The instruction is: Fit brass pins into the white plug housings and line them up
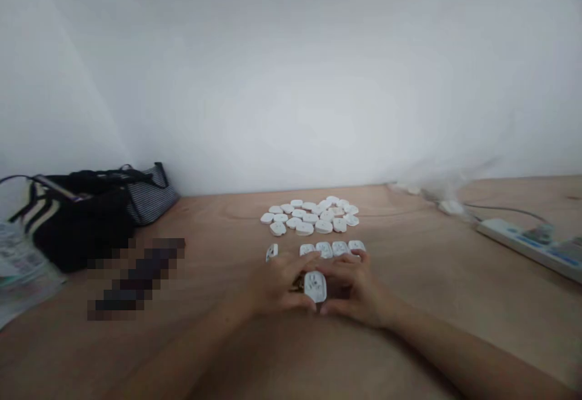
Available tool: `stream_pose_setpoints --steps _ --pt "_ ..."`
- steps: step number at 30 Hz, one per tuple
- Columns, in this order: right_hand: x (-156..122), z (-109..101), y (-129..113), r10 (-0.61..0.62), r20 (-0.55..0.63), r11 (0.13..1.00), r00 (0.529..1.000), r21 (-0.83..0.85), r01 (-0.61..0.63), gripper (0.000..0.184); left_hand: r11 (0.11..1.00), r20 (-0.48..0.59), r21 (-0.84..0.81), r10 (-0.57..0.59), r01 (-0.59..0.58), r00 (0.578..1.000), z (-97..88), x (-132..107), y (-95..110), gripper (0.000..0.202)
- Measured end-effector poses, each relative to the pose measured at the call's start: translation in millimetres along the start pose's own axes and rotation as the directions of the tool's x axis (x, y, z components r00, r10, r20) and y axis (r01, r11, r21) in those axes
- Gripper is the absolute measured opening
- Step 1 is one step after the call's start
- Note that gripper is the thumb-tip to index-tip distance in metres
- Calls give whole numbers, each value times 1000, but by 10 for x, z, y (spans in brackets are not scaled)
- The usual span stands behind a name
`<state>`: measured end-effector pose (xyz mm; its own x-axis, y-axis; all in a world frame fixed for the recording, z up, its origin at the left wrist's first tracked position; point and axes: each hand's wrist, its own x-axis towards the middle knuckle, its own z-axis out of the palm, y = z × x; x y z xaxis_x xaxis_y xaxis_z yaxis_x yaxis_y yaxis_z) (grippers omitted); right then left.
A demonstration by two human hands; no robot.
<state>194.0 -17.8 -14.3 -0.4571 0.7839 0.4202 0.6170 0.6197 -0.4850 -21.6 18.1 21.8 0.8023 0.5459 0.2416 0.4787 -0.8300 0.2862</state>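
Between both hands is a white rounded-square socket piece point(315, 286), its face marked with small dark openings. My left hand point(282, 282) grips it from the left, thumb along the lower edge. From the other side my right hand point(357, 285) closes on it with thumb and fingers. Small brass-coloured parts point(297, 283) show by my left fingers; their exact shape is unclear. Just beyond the hands, similar white pieces point(324, 250) stand in a short row, partly covered by my fingers. One more white piece point(271, 252) is left of that row, tilted.
A spread of many white pieces point(310, 219) lies farther back on the wooden table point(218, 224). A power strip point(522, 239) with a cable is at right, near clear plastic wrap point(448, 188). Left are a black bag point(86, 218), a plastic bag point(22, 273) and a blurred dark object point(139, 279).
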Motion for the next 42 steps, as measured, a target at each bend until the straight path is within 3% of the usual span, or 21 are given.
stream_pose_setpoints --steps 7,9,12,15,23,28,32,36,42 --pt "31 -20 -56 -13 15 1000 1000 24 12 56 993 -38 -97 -67 63 997 67 -18 16 80" --pt "38 -13 -42 -5 9 1000 1000 3 5 52 992 -38 -108 -61 57 997 25 -74 -16 63" --pt "43 6 3 48 -26 999 998 -19 -49 44 994 10 -97 -50 51 999 -46 -185 -76 21" --pt "44 23 41 87 -38 996 995 3 -87 43 987 70 -110 -112 119 991 -73 -272 -113 6" --pt "48 58 35 107 -46 994 993 17 -106 42 975 74 -128 -171 180 982 -9 -297 -111 6" --pt "53 49 33 54 -17 998 998 -11 -54 45 969 -7 -148 -200 196 980 -9 -276 -77 9" --pt "56 33 6 17 1 1000 1000 1 -17 45 925 -111 -279 -299 259 948 50 -225 10 11" --pt "52 32 -13 -4 -5 1000 1000 17 4 47 861 -219 -467 -335 203 916 184 -191 88 8" --pt "52 41 -15 -8 -30 1000 1000 19 8 47 799 -243 -580 -356 159 902 339 -214 81 10"
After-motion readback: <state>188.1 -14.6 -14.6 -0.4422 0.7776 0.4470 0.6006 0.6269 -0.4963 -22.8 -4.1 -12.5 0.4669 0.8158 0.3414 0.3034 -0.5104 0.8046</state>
